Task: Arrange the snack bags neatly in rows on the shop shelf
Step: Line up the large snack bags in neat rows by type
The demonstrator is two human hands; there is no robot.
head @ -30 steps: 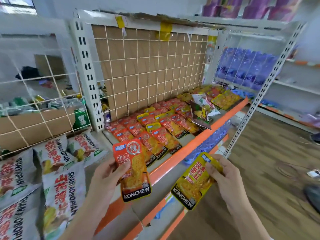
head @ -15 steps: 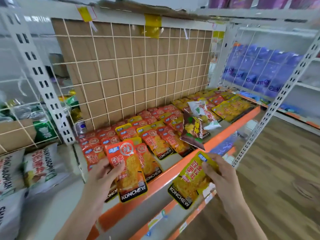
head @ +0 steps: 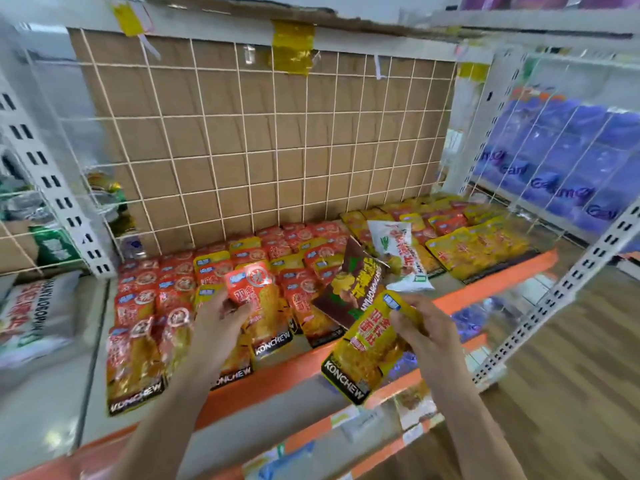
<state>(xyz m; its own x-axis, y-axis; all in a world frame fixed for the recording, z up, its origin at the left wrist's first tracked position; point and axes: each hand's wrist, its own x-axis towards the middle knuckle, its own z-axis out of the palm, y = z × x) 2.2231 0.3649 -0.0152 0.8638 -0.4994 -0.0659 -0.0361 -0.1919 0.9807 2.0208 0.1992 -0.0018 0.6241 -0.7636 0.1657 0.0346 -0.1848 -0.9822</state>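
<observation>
Both hands have come forward: left hand (head: 221,327) pinches a red bag (head: 259,296) low over the red rows (head: 162,289), seemingly touching them, though blur hides it. Right hand (head: 427,327) grips a yellow bag (head: 369,344) by its top, off the shelf (head: 298,366) edge. Lay the red one square, logo forward, overlapping its neighbours evenly.

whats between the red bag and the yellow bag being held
In the head view, a tilted brown bag lies between the held red bag and yellow bag.
</observation>
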